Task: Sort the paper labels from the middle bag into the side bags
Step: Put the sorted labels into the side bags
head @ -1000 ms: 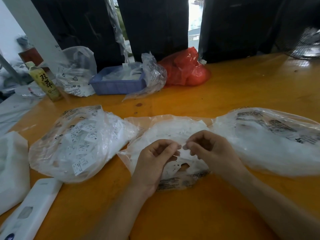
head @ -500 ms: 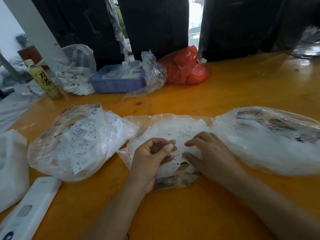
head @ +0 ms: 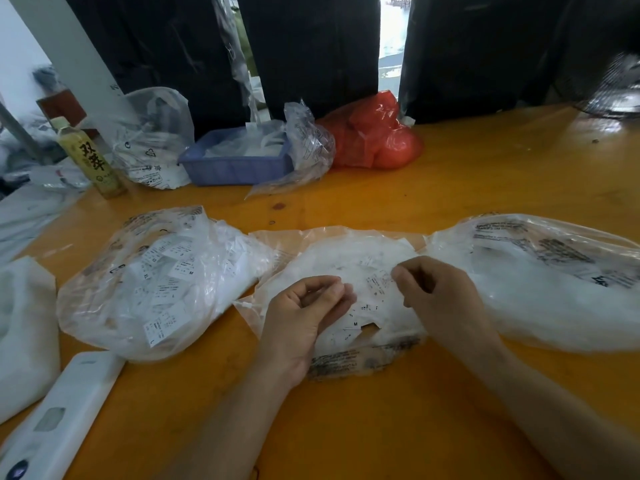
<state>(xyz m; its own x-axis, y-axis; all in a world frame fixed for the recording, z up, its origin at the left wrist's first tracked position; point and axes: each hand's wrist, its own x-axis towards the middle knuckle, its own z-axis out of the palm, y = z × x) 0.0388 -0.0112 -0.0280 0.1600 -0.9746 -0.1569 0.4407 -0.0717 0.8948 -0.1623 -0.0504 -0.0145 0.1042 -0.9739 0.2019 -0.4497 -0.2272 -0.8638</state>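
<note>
The middle bag (head: pixel 349 268) of paper labels (head: pixel 375 284) is flanked by the left bag (head: pixel 159 282) and right bag (head: pixel 547 282) on the orange table (head: pixel 450 188). The left hand (head: pixel 304 313) and right hand (head: pixel 436 292) are curled over it; whether labels are pinched cannot be told. A blue tray (head: pixel 235 168), red bag (head: pixel 374 136) and bottle (head: pixel 90 157) are set behind.

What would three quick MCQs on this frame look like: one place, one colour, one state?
1. Where is the bottle?
A. far left of the table
B. inside the blue tray
C. beside the right hand

2. What colour is the bag at the back, right of the blue tray?
A. green
B. red
C. black

3. What is the left hand doing?
A. lying flat on bare table
B. gripping the bottle
C. fingers curled, over the middle bag

Answers:
1 A, it stands at the far left edge, left of the tray.
2 B, the plastic is bright red.
3 C, its curled fingers sit over the label pile; whether they pinch a label is unclear.
</note>
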